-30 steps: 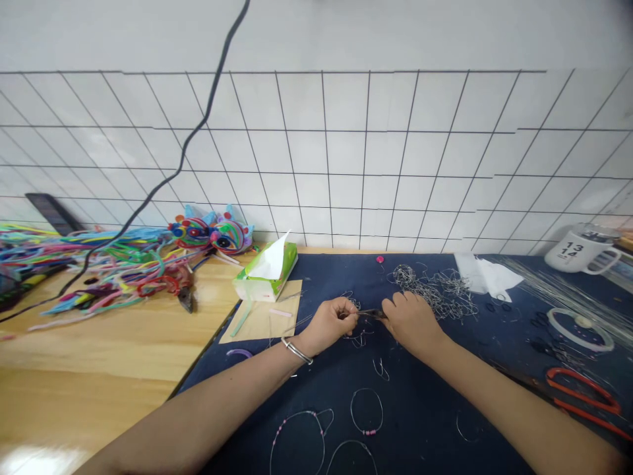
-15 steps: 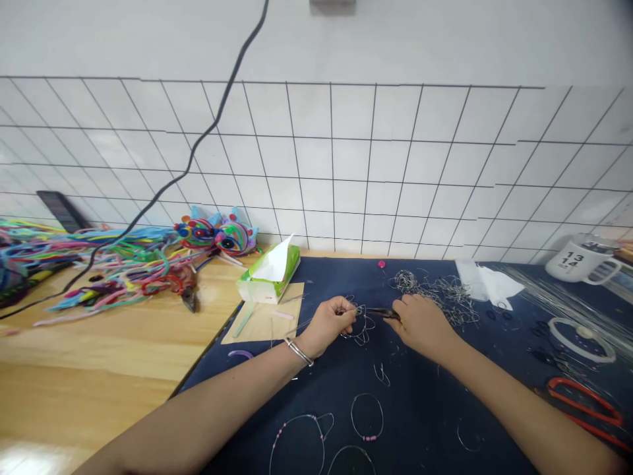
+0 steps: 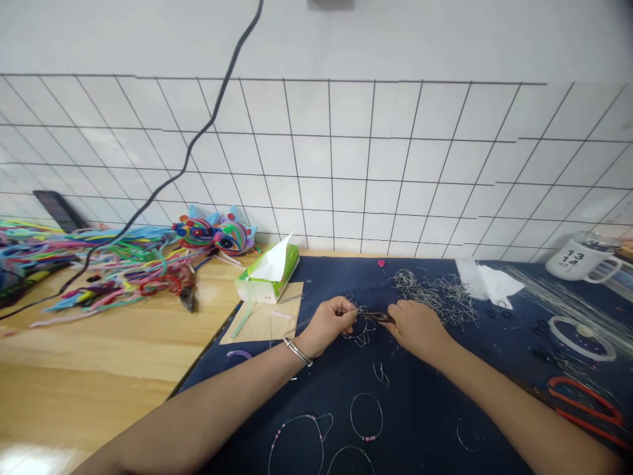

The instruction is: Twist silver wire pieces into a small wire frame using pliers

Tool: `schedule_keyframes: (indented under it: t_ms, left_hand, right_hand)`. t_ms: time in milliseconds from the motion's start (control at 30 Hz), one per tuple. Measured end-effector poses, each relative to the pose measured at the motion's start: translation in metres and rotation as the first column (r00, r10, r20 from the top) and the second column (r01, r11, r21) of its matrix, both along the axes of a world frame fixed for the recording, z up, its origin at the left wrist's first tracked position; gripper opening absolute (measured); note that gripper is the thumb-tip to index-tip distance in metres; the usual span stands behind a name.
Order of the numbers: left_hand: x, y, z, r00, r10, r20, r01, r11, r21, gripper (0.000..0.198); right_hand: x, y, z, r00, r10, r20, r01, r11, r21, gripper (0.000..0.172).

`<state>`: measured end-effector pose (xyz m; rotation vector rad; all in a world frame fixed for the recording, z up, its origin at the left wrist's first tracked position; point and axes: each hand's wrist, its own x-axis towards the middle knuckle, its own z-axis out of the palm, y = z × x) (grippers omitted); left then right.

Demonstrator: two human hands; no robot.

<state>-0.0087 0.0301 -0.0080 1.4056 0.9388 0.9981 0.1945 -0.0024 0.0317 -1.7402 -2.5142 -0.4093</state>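
Note:
My left hand is closed in a pinch on a thin silver wire piece above the dark blue mat. It wears a metal bangle at the wrist. My right hand is closed around small dark pliers, whose tip points left at the wire between the two hands. Just behind the right hand lies a tangle of silver wire. Finished wire rings with pink beads lie on the mat near me.
A green tissue pack and a tan card sit left of the hands. Colourful pipe cleaners and a craft figure cover the wooden table. A white mug, tape ring and red-handled scissors are on the right.
The two hands stay close together over the mat. The wire piece has turned slightly between them and the pliers have shifted a little; the view tilted upward a bit.

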Motion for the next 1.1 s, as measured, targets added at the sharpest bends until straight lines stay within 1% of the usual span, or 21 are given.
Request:
schedule_keyframes:
  t_ms: [200,367,500,633,867,967,1100]
  left_hand:
    - [0.0007,-0.0009,0.001,1.0,-0.008,-0.004,0.008,1.0,-0.001,0.024]
    - [0.0004,-0.0035,0.0038,0.998,-0.047,-0.03,0.048,0.999,0.003,0.023]
    - [0.0013,-0.0038,0.0018,0.996,-0.062,-0.058,0.062,0.998,0.008,0.024]
    - [0.0017,-0.0043,0.0027,0.995,-0.082,-0.064,0.082,0.997,-0.003,0.025]
    - [0.0019,-0.0063,0.0076,0.991,-0.116,-0.07,0.116,0.993,-0.007,0.024]
    - [0.0017,-0.0059,0.0072,0.989,-0.132,-0.069,0.132,0.991,-0.009,0.023]
    - [0.0003,-0.0056,0.0057,0.989,-0.123,-0.088,0.122,0.992,-0.014,0.023]
  right_hand:
    - [0.0022,0.0024,0.0007,1.0,-0.015,-0.007,0.015,0.999,-0.037,0.027]
    - [0.0017,0.0023,0.0018,1.0,-0.026,-0.016,0.025,0.999,-0.029,0.031]
    - [0.001,0.0006,0.0036,1.0,-0.023,-0.016,0.022,1.0,-0.015,0.028]
    - [0.0007,-0.0009,0.0044,1.0,-0.022,-0.019,0.021,0.999,-0.03,0.028]
    - [0.0002,-0.0014,0.0031,0.999,-0.021,-0.035,0.019,0.999,-0.048,0.028]
    - [0.0001,-0.0021,0.0024,0.999,-0.008,-0.04,0.006,0.998,-0.059,0.03]
    - [-0.0001,-0.0019,-0.0002,0.999,-0.017,-0.048,0.014,0.997,-0.07,0.031]
